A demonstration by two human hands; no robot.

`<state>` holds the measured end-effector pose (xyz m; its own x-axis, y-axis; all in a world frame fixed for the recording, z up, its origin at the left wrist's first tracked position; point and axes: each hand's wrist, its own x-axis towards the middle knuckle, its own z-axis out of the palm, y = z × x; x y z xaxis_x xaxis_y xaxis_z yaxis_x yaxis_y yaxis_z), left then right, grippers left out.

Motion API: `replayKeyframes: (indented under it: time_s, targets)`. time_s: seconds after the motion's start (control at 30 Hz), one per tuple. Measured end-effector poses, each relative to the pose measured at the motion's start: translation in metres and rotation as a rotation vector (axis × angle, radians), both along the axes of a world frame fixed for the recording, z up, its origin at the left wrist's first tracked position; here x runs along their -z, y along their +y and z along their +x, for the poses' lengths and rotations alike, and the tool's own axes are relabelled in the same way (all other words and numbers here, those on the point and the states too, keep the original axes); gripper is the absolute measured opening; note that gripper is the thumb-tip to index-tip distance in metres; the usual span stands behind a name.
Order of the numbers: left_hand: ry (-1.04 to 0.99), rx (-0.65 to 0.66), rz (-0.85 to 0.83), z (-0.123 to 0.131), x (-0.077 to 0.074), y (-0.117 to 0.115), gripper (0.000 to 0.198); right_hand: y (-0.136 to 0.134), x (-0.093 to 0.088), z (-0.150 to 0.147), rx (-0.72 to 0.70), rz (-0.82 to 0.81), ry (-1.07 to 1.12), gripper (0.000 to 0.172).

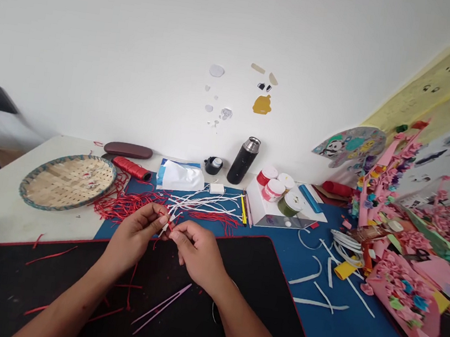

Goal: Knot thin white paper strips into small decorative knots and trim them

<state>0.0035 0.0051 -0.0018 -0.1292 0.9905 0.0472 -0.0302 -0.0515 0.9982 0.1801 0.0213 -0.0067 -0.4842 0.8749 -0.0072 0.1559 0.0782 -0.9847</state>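
Observation:
Between my two hands is a small piece of red and white cord, apparently knotted, though the fingers cover much of it. My left hand pinches it with thumb and forefinger. From the other side, my right hand pinches the red part with its fingertips. Just behind them lie a tangle of red cords and a bundle of white cords. Purple tweezers rest on the black mat below the hands, with loose red cord scraps to the left.
A woven basket and a spool of red thread stand at the left. Along the wall are a black thermos and a white box bearing spools. White strips and pink paper flowers spread over the right side.

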Motion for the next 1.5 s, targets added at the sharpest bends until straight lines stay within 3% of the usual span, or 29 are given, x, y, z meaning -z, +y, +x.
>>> replayKeyframes:
  time_s: [0.7, 0.83, 1.07, 1.27, 1.5]
  targets:
    - [-0.116, -0.039, 0.030, -0.007, 0.001, 0.000, 0.038, 0.005, 0.002, 0.001, 0.081, -0.024, 0.073, 0.023]
    - [-0.085, 0.022, 0.010, -0.006, -0.002, -0.001, 0.039, 0.010, 0.001, 0.004, 0.172, -0.007, 0.122, 0.033]
    - [-0.031, 0.176, 0.010, 0.001, -0.001, -0.004, 0.036, 0.011, 0.008, 0.001, 0.148, -0.113, 0.197, 0.041]
    - [0.016, 0.180, 0.013, 0.003, -0.004, -0.006, 0.036, 0.010, 0.003, 0.003, 0.128, -0.086, 0.171, 0.030]
    - [-0.130, 0.242, -0.069, 0.005, -0.011, -0.005, 0.040, 0.009, -0.001, 0.004, 0.181, -0.060, 0.182, 0.028]
